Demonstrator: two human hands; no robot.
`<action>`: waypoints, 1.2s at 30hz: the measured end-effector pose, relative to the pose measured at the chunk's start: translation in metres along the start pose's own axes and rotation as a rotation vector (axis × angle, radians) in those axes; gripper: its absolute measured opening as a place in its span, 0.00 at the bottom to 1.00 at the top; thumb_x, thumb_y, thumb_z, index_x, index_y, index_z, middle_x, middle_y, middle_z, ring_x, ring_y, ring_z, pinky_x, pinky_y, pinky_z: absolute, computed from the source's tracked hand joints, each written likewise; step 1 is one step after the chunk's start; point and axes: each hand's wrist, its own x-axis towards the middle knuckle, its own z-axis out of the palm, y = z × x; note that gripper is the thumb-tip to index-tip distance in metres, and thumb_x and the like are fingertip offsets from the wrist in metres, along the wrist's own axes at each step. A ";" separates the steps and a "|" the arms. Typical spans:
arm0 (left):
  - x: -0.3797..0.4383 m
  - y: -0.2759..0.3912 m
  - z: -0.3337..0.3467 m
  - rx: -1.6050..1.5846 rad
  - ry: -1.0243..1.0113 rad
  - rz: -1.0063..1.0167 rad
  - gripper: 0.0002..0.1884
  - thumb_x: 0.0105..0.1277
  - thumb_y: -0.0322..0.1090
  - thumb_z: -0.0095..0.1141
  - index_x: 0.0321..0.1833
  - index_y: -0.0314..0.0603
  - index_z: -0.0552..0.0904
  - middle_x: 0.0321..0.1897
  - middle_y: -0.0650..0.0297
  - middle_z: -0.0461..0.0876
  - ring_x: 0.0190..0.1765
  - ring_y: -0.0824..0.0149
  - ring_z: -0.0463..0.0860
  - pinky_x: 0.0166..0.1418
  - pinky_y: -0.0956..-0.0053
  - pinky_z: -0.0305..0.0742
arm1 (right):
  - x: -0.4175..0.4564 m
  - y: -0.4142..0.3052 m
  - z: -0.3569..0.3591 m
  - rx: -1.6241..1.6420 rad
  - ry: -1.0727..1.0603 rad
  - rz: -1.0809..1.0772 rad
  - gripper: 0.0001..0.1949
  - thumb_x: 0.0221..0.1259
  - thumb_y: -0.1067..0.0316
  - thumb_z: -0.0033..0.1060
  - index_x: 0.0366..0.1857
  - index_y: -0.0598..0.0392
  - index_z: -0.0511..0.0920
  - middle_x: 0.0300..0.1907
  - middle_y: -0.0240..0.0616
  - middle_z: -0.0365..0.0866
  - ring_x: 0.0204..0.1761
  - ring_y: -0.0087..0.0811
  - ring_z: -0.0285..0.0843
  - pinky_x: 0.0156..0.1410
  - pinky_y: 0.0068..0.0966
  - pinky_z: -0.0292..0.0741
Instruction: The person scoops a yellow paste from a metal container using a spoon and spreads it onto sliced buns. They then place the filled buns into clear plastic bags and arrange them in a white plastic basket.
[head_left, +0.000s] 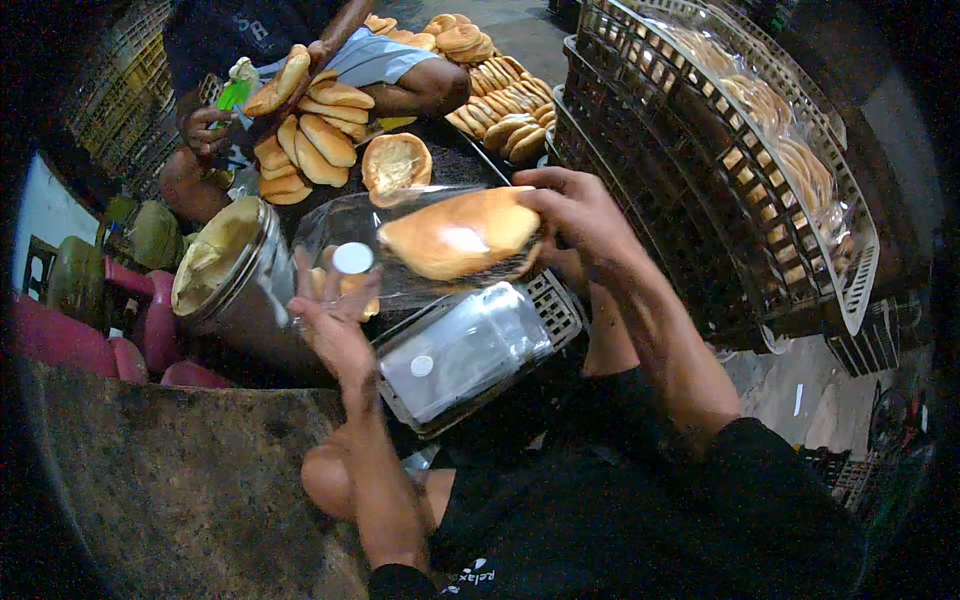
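My right hand (574, 214) grips the right end of a golden bread roll (461, 232). Most of the roll appears to lie within a clear plastic bag (330, 225). At the bag's left part is my left hand (334, 322), its fingers blurred and partly seen through the film around a round white label (352, 258). Just below the bag, a stack of clear plastic bags (465, 360), also with a round white label, lies in a small plastic basket (559, 307). Beyond my hands a cut bread half (397, 165) shows its pale inside on the dark tray (442, 146).
A cream-filled tub (225, 262) stands at left. Opposite, a co-worker's hand (206, 129) holds a green-handled spreader (236, 91) near piled rolls (322, 142). More bread (502, 90) lies farther back. Stacked plastic crates (712, 150) with bagged bread rise at right.
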 end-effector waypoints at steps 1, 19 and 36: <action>-0.005 -0.008 0.008 -0.098 -0.059 0.003 0.38 0.70 0.66 0.27 0.73 0.43 0.55 0.59 0.49 0.71 0.52 0.53 0.79 0.51 0.59 0.80 | 0.001 0.004 0.008 0.031 0.010 0.013 0.25 0.53 0.59 0.63 0.50 0.69 0.76 0.40 0.45 0.82 0.39 0.30 0.80 0.45 0.24 0.76; -0.048 -0.003 0.043 0.200 -0.412 0.007 0.40 0.66 0.65 0.40 0.73 0.43 0.56 0.65 0.49 0.63 0.64 0.57 0.66 0.65 0.63 0.63 | -0.081 -0.031 0.056 -1.076 -0.028 -0.714 0.36 0.49 0.61 0.64 0.66 0.47 0.61 0.69 0.52 0.56 0.65 0.54 0.63 0.65 0.59 0.62; -0.015 -0.001 0.032 0.304 -0.449 -0.302 0.36 0.67 0.65 0.42 0.64 0.39 0.67 0.39 0.50 0.82 0.36 0.61 0.83 0.39 0.71 0.78 | -0.207 -0.130 -0.291 -1.526 0.867 -0.129 0.29 0.65 0.40 0.39 0.33 0.58 0.82 0.32 0.46 0.83 0.37 0.45 0.82 0.45 0.39 0.78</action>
